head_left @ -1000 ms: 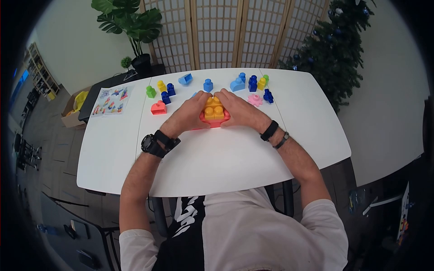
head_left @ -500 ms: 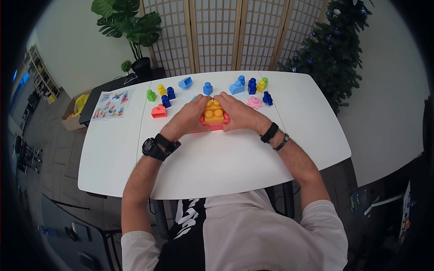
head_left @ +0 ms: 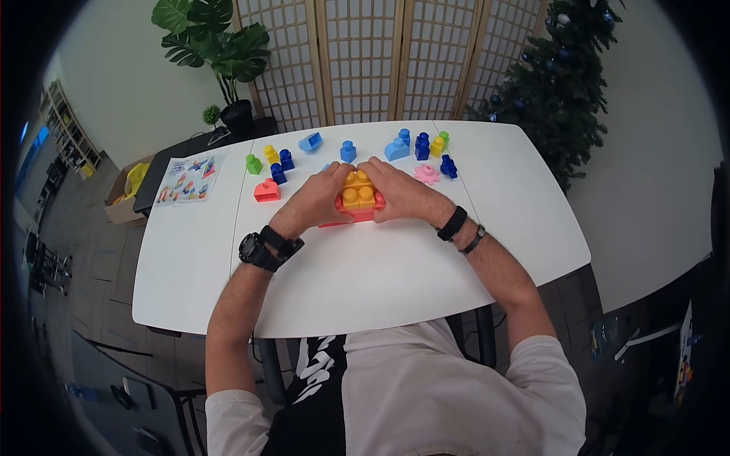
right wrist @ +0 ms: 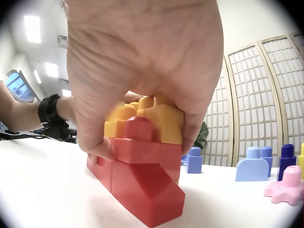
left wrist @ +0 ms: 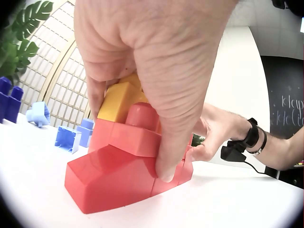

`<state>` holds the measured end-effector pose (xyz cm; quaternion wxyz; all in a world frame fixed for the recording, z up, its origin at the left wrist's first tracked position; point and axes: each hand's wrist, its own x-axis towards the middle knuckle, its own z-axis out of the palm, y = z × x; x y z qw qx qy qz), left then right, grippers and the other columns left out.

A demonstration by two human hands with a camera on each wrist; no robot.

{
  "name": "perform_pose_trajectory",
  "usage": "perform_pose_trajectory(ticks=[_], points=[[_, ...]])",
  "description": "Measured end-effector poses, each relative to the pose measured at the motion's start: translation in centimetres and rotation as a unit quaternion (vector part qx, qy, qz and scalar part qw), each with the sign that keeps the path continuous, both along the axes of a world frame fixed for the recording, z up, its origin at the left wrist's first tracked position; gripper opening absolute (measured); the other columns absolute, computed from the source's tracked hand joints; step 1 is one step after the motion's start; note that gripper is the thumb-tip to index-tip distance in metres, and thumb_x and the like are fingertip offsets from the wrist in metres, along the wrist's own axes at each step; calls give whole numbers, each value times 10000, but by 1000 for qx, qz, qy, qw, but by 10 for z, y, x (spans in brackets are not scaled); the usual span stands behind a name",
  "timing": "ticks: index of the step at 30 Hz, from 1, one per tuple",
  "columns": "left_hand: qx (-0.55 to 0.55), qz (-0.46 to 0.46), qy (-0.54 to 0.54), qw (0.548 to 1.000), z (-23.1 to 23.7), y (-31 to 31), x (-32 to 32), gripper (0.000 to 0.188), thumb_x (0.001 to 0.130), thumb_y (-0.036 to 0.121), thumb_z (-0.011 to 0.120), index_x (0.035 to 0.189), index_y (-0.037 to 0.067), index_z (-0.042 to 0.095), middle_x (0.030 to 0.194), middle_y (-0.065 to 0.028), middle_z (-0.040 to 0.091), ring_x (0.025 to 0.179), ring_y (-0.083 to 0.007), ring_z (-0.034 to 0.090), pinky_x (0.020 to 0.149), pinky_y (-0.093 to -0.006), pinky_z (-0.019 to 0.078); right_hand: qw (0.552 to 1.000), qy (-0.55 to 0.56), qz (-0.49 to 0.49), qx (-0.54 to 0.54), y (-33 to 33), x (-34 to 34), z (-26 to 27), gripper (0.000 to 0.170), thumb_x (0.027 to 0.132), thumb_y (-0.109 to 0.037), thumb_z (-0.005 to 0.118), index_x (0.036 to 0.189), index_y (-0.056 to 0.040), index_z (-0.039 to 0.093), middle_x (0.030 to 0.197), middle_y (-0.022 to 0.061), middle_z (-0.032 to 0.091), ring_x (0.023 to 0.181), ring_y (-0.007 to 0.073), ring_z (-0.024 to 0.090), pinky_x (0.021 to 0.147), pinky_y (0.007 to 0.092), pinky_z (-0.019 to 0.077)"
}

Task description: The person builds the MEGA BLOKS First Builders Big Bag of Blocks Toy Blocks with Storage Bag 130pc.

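Note:
Both hands hold one stacked block build on the white table. Its yellow blocks [head_left: 359, 197] sit on top of red blocks [head_left: 360, 216]. The left hand [head_left: 315, 201] grips the build's left side; in the left wrist view its thumb lies along the red blocks [left wrist: 114, 178]. From the other side the right hand [head_left: 409, 194] grips it, with thumb on the near face and fingers behind, as the right wrist view shows around the red base [right wrist: 142, 190]. Sloped red ends stick out past each hand. The far fingertips are partly hidden.
Left of the hands lie a red block [head_left: 267, 191], a green block [head_left: 253, 164] and blue and yellow ones. Behind stands a light blue block [head_left: 348, 151]. At right are a pink piece [head_left: 426, 175] and several blue blocks. A printed sheet [head_left: 186, 181] lies far left.
The build and both hands have shifted slightly toward the table's near edge in the head view. Both hands have kept their grip on it.

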<state>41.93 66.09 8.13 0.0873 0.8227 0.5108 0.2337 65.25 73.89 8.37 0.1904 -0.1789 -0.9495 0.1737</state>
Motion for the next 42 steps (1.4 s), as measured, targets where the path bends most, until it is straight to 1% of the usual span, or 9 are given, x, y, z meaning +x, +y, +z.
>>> perform_pose_trajectory(ticks=[7, 12, 14, 18, 21, 24, 29, 36, 42], points=[[-81, -1, -29, 996, 17, -2, -5, 1126, 696, 326, 1015, 1586, 35, 390, 1419, -248, 616, 1250, -419, 656, 1069, -446, 541, 987, 45, -4, -155, 26, 11, 15, 764, 941, -276, 798, 1547, -15, 412, 1416, 165, 601, 1313, 324, 606, 1059, 435, 524], [52, 68, -167, 982, 23, 14, -40, 803, 1033, 464, 707, 1613, 4, 395, 1519, -261, 580, 1404, -366, 578, 1169, -436, 464, 952, 139, -169, -216, 87, 53, 25, 501, 1040, -259, 678, 1436, 27, 568, 1365, 185, 652, 1305, 347, 615, 1065, 431, 530], [92, 94, -147, 980, 25, 28, -76, 589, 1104, 364, 603, 1531, -27, 500, 1504, -246, 596, 1401, -369, 574, 1178, -431, 443, 953, 81, -250, 149, 143, 81, -22, 387, 1030, -197, 633, 1340, 33, 653, 1305, 193, 673, 1226, 382, 630, 1039, 464, 536], [148, 155, -17, 977, -8, 63, -160, 524, 1070, 232, 602, 1509, -38, 509, 1508, -268, 579, 1373, -419, 573, 1164, -471, 461, 931, -46, -295, 211, 169, 110, -54, 217, 977, -112, 618, 1121, 15, 720, 1136, 176, 678, 1112, 390, 634, 994, 497, 536], [173, 199, 181, 948, -24, 81, -190, 459, 1026, 181, 620, 1442, -12, 598, 1477, -248, 610, 1338, -410, 601, 1146, -477, 479, 933, -8, -313, 179, 161, 108, -53, 168, 959, -126, 656, 1029, 6, 735, 1138, 174, 678, 1109, 384, 637, 972, 484, 542], [-2, 253, 191, 948, -19, 83, -187, 358, 997, 190, 644, 1313, 35, 714, 1363, -210, 696, 1267, -376, 657, 1088, -467, 528, 932, -23, -307, 189, 149, 106, -37, 157, 931, -145, 710, 982, -1, 745, 1127, 173, 676, 1080, 385, 643, 953, 477, 547], [88, 268, 134, 950, -21, 72, -186, 253, 883, 122, 787, 1127, 54, 782, 1097, -172, 783, 1058, -359, 736, 934, -454, 596, 937, 6, -324, 129, 147, 105, -29, 195, 855, -157, 810, 970, -11, 755, 1017, 170, 733, 991, 375, 696, 910, 455, 575], [212, 211, -40, 953, 28, 51, -173, 279, 809, 67, 867, 1056, 5, 752, 1030, -157, 774, 954, -299, 779, 855, -383, 619, 938, 132, -321, -7, 130, 104, 10, 225, 851, -90, 832, 1043, -12, 745, 1002, 145, 794, 908, 243, 787, 845, 347, 631], [-12, 33, -266, 963, 97, 1, -88, 231, 918, -6, 787, 1139, -18, 722, 1149, -76, 755, 1121, -191, 750, 1006, -338, 625, 954, 219, -173, -110, 85, 64, 57, 250, 907, -81, 802, 1125, 15, 727, 1041, 122, 802, 996, 197, 789, 908, 313, 636]])
